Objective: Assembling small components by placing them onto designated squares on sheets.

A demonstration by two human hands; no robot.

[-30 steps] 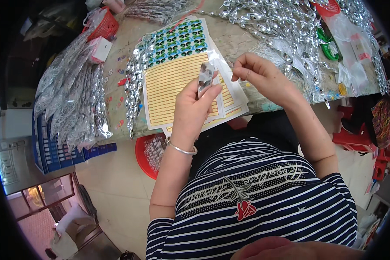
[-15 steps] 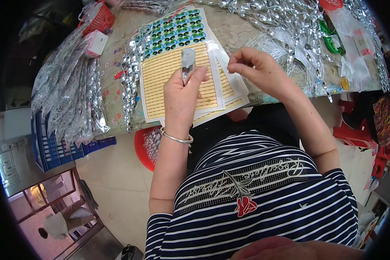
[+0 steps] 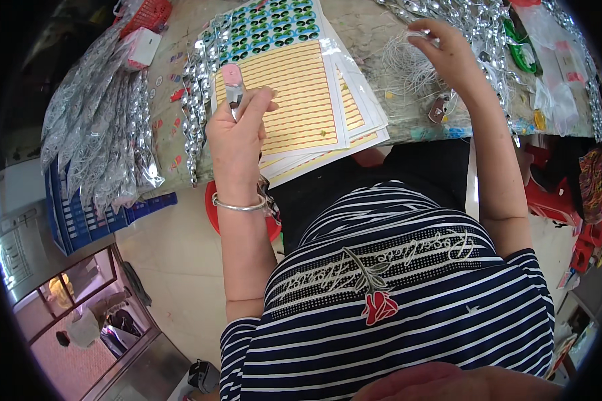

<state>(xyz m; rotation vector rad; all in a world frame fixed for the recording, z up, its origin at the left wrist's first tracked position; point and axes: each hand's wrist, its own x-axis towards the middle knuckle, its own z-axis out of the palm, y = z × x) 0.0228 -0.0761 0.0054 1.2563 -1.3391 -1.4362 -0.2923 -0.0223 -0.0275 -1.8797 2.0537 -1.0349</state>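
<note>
Left hand [image 3: 237, 137] pinches a small silver strip w/ a pink tip [image 3: 233, 87] btwn thumb & fingers, strip upright-ish, pink end pointing away from the body. It's held over the L part of a yellow sheet [image 3: 284, 100] w/ red wavy lines; can't tell if it touches the paper. Right hand [image 3: 451, 59] is well apart, up at R, fingers loosely curled w/ a gap btwn thumb & index; can't tell if anything thin is in them. It's near a tangle of white threads [image 3: 405, 63] on the surface [image 3: 364, 47]. Sheet w/ green & blue round shapes [image 3: 271, 30] adjoins the yellow one at its far end; more paper sticks out underneath, R side. Silver twisted strands [image 3: 192, 100] lie just L of the sheets; further L, clear bags of silver pcs [image 3: 100, 127] hang over the edge, w/ a white & pink box [image 3: 142, 48] and red basket [image 3: 148, 17] at the back. Far R: green basket [image 3: 520, 47], clear plastic [image 3: 552, 57]. Below the edge: red bowl [image 3: 212, 212], partly hidden by L forearm, & blue crate [image 3: 80, 217] at L; red stool [image 3: 548, 200] at R.
</note>
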